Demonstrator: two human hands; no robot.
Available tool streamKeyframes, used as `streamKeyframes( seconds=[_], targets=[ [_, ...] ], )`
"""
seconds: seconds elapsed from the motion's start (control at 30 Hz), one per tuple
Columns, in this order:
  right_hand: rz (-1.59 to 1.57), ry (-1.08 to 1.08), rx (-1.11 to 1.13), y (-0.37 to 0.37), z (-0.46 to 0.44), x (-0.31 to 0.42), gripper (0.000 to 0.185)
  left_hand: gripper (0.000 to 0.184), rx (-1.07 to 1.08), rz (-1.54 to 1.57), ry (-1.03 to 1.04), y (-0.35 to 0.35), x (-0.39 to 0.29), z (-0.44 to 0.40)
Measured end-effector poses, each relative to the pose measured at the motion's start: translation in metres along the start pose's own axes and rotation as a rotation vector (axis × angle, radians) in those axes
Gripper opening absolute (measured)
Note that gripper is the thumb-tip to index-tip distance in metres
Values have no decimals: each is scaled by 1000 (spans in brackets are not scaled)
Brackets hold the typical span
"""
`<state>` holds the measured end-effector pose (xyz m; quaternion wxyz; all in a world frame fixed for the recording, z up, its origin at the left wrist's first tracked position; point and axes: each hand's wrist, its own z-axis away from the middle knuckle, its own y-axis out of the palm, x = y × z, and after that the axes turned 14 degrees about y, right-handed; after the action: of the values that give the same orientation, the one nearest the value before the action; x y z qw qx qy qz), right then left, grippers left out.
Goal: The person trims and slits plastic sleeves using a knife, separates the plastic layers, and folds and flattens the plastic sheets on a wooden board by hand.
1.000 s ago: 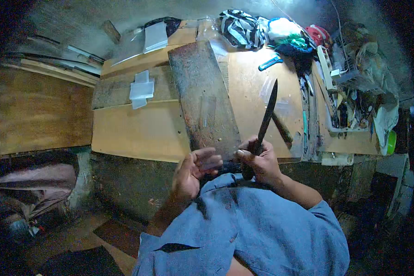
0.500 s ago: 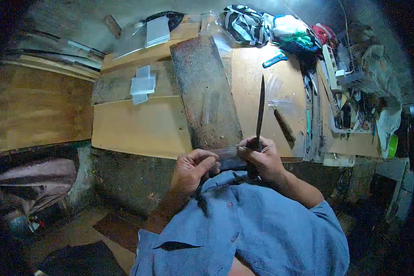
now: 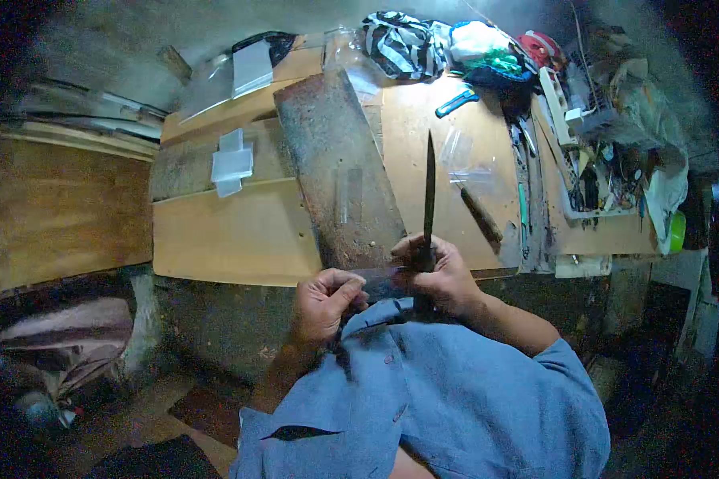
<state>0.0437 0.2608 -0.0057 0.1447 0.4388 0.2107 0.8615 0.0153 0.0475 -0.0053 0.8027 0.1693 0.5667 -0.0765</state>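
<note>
My left hand (image 3: 324,305) pinches one end of a clear plastic strip (image 3: 377,279) between thumb and fingers, close to my shirt front. The strip's other end reaches my right hand (image 3: 446,281). That hand is closed around the dark handle of a knife (image 3: 430,188), whose long, narrow, dark blade points up and away from me. Just beyond my hands is a worn, speckled board (image 3: 339,136) lying at a slant. Another clear plastic piece (image 3: 347,195) rests on it.
Stacked clear pieces (image 3: 232,164) lie left of the board. To the right are a wooden-handled tool (image 3: 481,214), clear sheets (image 3: 471,177) and a blue utility knife (image 3: 458,101). A tool tray (image 3: 607,212) stands at far right. Bundled bags (image 3: 407,48) sit at the back.
The view has turned slightly, so the bench things appear farther left. My hands keep their holds on the strip and knife, with little movement relative to each other.
</note>
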Motion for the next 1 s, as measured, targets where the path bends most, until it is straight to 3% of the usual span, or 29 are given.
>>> streamKeyframes(
  seconds=[0.13, 0.2, 0.33, 0.4, 0.63, 0.8, 1.0],
  targets=[
    [27, -27, 56, 0, -1, 1, 35, 11, -31, 28, -29, 0, -3, 0],
    [71, -14, 22, 1, -1, 3, 21, 11, -18, 4, -27, -1, -4, 0],
    [120, -78, -27, -2, -4, -5, 13, 11, 3, 4, -62, -2, -5, 0],
    [65, 9, -38, 1, -1, -1, 9, 11, -29, 44, -29, 5, -7, -1],
    [180, 95, -14, -3, 0, -5, 17, 14, -85, 143, 4, 5, -7, 0],
    [79, 2, -12, 12, 4, 2, 25, 17, -86, 77, 22, -1, -1, 1],
    [228, 18, -36, 1, 2, -4, 20, 19, -29, 80, 8, -4, -5, 5]
  ],
)
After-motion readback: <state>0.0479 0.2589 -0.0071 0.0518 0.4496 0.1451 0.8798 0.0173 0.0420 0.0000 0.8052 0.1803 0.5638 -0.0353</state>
